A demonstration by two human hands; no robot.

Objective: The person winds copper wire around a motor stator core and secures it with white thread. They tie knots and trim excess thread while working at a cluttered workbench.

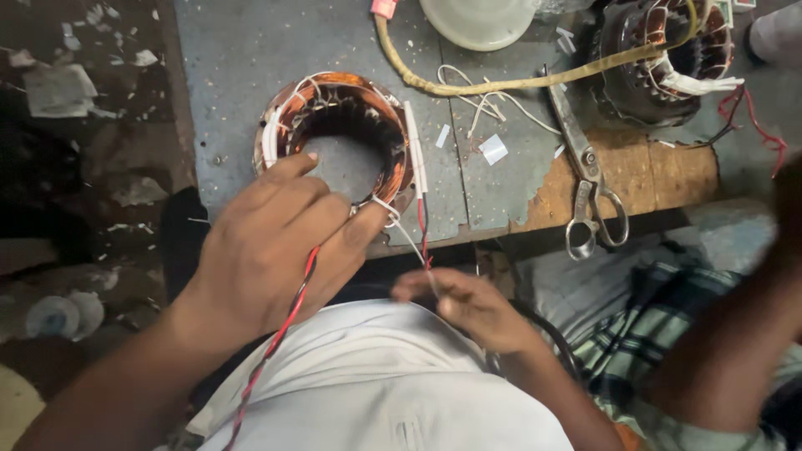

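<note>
- Head view: worn grey-blue wooden workbench [225,67], littered dark floor at left.
- Round copper-wound motor stator [338,134], white sleeving on top.
- Left hand [267,238] rests open on its near rim.
- Right hand [468,305] pinches thin white thread [409,238].

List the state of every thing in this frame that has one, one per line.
Left hand: resting on the near stator, fingers spread.
Right hand: pinching a thin wire.
Near stator: lying flat, copper windings exposed.
Scissors: lying closed on the bench.
Second stator: lying apart, untouched.
Red-black lead: twisted, hanging off the bench edge.
</note>
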